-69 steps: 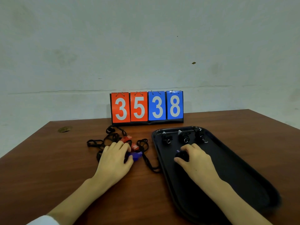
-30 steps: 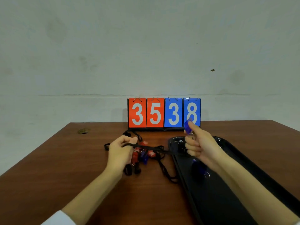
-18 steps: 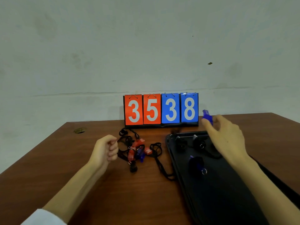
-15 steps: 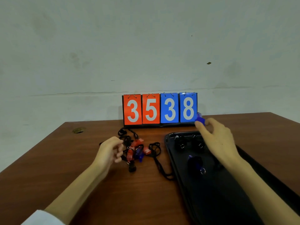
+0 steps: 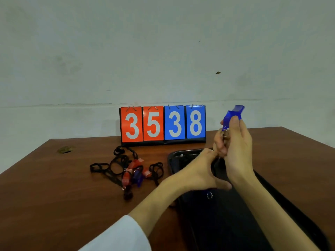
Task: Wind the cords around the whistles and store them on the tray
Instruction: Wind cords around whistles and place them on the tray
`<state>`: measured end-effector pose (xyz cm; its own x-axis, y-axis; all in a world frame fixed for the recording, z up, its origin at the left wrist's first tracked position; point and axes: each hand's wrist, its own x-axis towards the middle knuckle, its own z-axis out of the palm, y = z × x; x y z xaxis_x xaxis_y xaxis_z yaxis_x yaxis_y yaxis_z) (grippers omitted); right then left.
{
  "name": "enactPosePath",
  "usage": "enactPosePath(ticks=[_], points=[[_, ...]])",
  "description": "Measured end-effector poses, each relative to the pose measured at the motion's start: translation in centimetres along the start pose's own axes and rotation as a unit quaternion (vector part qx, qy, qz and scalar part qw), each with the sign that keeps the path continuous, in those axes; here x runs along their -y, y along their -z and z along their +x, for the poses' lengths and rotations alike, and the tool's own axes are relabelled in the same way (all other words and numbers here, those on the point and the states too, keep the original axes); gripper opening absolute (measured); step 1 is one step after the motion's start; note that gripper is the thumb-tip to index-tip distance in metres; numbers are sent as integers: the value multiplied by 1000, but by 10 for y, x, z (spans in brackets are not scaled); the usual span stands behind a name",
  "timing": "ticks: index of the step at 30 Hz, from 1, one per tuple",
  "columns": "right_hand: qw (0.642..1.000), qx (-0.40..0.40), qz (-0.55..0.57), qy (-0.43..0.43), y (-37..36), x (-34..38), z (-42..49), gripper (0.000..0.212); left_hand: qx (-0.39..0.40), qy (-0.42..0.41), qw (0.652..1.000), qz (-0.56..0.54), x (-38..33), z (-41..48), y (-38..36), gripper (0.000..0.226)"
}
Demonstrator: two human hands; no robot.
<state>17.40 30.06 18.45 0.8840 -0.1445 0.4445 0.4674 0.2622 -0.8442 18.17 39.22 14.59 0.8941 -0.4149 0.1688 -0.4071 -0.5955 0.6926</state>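
Observation:
My right hand [image 5: 235, 147] holds a blue whistle [image 5: 233, 115] upright above the black tray [image 5: 226, 223], with its metal ring [image 5: 224, 133] showing below my thumb. My left hand [image 5: 197, 173] reaches across the tray and pinches the cord just under the right hand's fingers. A tangle of red and blue whistles [image 5: 133, 173] with black cords [image 5: 108, 165] lies on the table to the left of the tray. My hands hide most of the whistles stored on the tray; one metal ring [image 5: 209, 195] shows below my left hand.
A flip scoreboard [image 5: 163, 125] reading 3538 stands at the table's back edge against the wall. A small round hole [image 5: 65, 149] sits in the brown table [image 5: 54, 205] at the far left. The tray fills the right front of the table.
My left hand left the pile and moved right over the tray to meet my right hand. My right hand lifted the blue whistle higher and turned it upright.

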Motion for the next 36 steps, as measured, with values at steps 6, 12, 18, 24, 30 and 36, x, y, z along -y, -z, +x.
enactPosePath(ticks=[6,12,18,24,30,36], points=[[997,-7,-50,57,-1,8,-6,26,-277,70,952,-113,10,17,23,13],[966,27,-253,51,-2,-8,-12,25,-406,89,886,-205,32,-25,102,12],[889,36,-454,49,2,-15,-8,31,-319,242,875,-272,84,-77,120,8],[875,8,-482,42,9,-21,-5,36,-70,256,845,-464,113,-100,140,28],[948,183,-249,-72,-12,-29,-18,35,29,148,901,-406,69,-92,131,42],[932,284,-140,-175,-20,-31,-33,32,57,81,915,-392,27,-79,110,61]])
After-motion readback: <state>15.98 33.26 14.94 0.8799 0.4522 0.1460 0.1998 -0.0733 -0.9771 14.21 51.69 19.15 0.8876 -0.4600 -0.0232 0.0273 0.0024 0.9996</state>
